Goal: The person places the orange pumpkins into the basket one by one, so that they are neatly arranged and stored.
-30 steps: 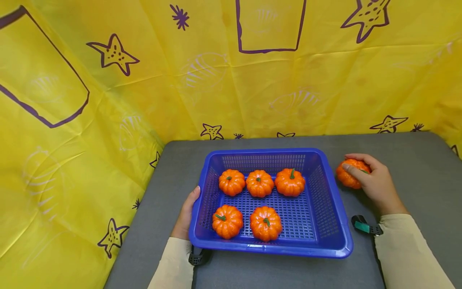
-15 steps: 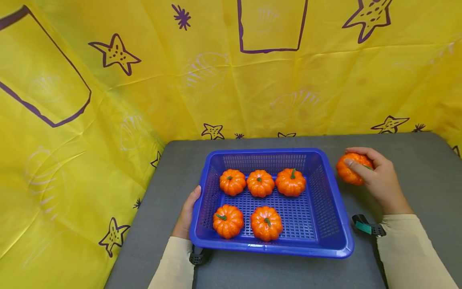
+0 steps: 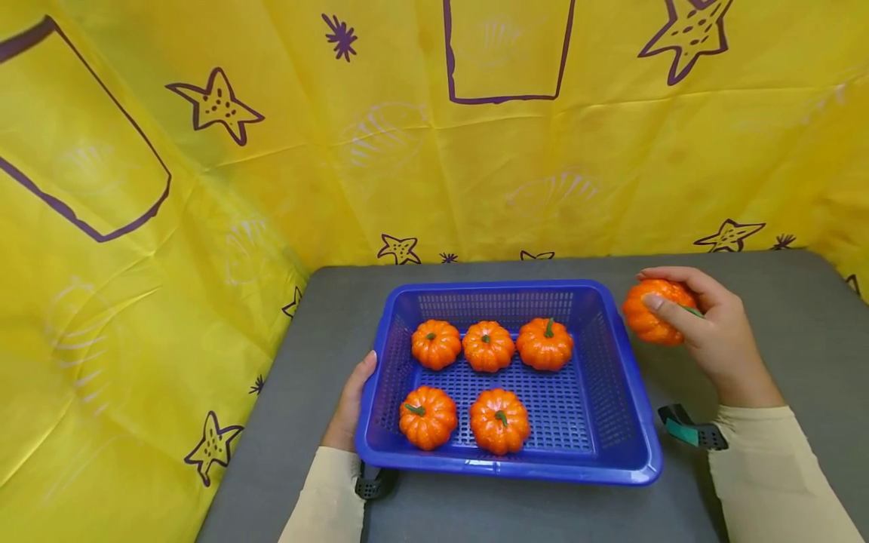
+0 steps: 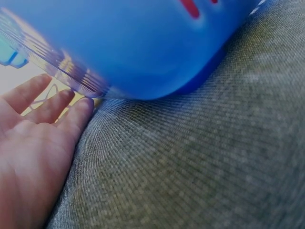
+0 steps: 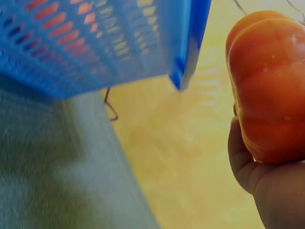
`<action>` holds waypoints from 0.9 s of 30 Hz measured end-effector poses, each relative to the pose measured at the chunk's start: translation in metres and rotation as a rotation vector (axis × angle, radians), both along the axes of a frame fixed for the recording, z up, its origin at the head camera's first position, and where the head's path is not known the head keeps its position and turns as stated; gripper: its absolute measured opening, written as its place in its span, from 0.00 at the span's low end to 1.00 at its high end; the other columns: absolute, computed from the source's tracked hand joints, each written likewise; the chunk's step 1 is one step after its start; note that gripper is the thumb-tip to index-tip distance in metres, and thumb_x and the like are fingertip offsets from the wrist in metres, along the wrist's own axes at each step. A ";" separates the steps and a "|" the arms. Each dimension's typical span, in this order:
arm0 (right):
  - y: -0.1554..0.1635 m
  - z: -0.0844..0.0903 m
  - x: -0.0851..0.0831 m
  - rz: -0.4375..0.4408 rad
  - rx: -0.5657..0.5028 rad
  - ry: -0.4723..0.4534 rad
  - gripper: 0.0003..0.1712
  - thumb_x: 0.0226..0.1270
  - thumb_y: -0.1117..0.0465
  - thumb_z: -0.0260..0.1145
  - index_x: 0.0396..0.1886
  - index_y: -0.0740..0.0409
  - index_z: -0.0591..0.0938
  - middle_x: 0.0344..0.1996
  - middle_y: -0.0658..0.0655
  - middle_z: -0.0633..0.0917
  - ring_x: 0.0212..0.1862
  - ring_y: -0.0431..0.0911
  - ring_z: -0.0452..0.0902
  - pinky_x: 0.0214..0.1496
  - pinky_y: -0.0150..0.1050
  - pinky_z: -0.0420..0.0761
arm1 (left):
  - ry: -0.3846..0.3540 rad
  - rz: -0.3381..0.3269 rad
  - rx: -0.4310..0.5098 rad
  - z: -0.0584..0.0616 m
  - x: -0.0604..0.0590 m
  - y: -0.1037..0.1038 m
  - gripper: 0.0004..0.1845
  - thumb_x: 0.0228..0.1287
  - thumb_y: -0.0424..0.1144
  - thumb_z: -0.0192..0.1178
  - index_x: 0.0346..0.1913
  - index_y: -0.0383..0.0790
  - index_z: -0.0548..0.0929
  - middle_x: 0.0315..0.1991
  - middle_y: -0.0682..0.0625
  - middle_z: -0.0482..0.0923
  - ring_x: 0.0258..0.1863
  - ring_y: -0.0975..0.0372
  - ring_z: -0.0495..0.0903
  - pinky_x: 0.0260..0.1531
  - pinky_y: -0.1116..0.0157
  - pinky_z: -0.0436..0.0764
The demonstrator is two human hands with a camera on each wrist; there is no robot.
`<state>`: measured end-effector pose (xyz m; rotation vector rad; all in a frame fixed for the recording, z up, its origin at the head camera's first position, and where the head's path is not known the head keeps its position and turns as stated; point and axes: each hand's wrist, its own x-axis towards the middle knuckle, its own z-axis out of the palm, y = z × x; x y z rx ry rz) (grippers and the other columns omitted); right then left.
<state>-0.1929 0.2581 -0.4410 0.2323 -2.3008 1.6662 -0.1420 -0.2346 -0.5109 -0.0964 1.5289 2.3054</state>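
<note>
A blue mesh basket (image 3: pixel 627 407) sits on the grey table (image 3: pixel 781 317) and holds several small orange pumpkins (image 3: pixel 487 345). My right hand (image 3: pixel 706 328) grips one more orange pumpkin (image 3: pixel 648 315) just right of the basket's far right corner, lifted off the table. In the right wrist view that pumpkin (image 5: pixel 271 90) fills the right side, with the basket wall (image 5: pixel 95 43) at upper left. My left hand (image 3: pixel 349 403) rests flat against the basket's left wall, fingers straight (image 4: pixel 28 138), beside the blue basket corner (image 4: pixel 143 52).
A yellow cloth with purple stars and shapes (image 3: pixel 271 151) hangs behind and to the left of the table. A small black and green clip (image 3: pixel 686 431) lies on the table by my right sleeve. Another black clip (image 3: pixel 370 483) sits under my left wrist.
My right hand has raised the pumpkin off the table and carried it slightly up and left toward the basket. The left hand and basket have stayed put.
</note>
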 end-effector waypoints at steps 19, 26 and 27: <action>-0.039 0.008 0.014 0.241 0.069 0.075 0.23 0.71 0.74 0.72 0.64 0.59 0.86 0.57 0.55 0.84 0.48 0.48 0.81 0.41 0.33 0.84 | 0.003 -0.001 -0.014 -0.001 0.001 -0.001 0.42 0.81 0.66 0.46 0.85 0.43 0.62 0.73 0.40 0.74 0.66 0.50 0.78 0.67 0.49 0.77; -0.050 0.010 0.016 0.340 0.094 0.165 0.26 0.65 0.79 0.73 0.61 0.58 0.87 0.55 0.59 0.85 0.54 0.46 0.80 0.49 0.29 0.82 | 0.016 0.002 -0.022 0.000 0.001 -0.001 0.41 0.81 0.66 0.46 0.84 0.43 0.63 0.72 0.39 0.75 0.64 0.50 0.80 0.65 0.49 0.78; -0.052 0.010 0.017 0.349 0.101 0.178 0.26 0.64 0.79 0.74 0.60 0.58 0.87 0.55 0.60 0.85 0.54 0.46 0.80 0.50 0.28 0.81 | 0.019 0.003 -0.023 0.000 0.001 -0.001 0.41 0.81 0.65 0.46 0.84 0.43 0.63 0.72 0.38 0.75 0.64 0.50 0.79 0.65 0.49 0.78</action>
